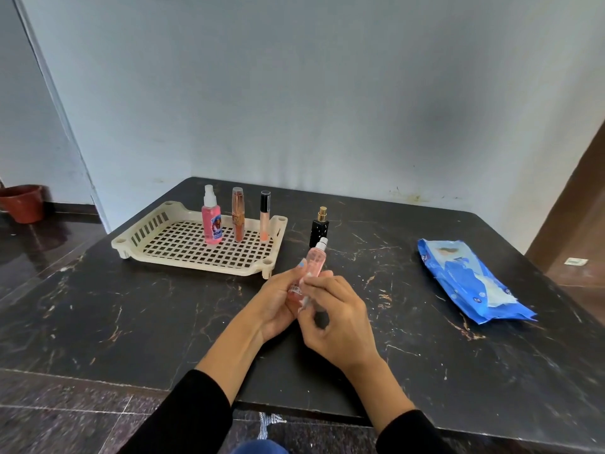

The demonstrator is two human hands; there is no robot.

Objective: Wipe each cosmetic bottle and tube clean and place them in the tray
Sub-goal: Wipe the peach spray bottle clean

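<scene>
Judging by its small clear body and thin liquid, the pink bottle (313,267) in hand should be light, rigid and slick when damp, best held around the lower half, away from the sprayer, with the wipe run up toward the white cap

Going from the left: the cream slotted tray (137,239) sits on the dark marble table (98,306) and holds three upright items, a pink spray bottle (211,221), a copper-toned tube (238,214) and a slim gloss tube (265,216) with a black cap. Just beside the tray's right side stands a black perfume bottle (319,226) with a gold sprayer, not yet in the tray

In front of it, above the table, the left hand (278,303) curls its fingers round the pale pink bottle, which tilts up and away with its cap toward the perfume. The right hand (337,319) has its fingers bent in, pinching a small white wipe (306,301) against the bottle's side. The wipe is blurred, so its folds cannot be made out

Well apart to the right lies a blue pack of wipes (471,280), flat on the table
</scene>
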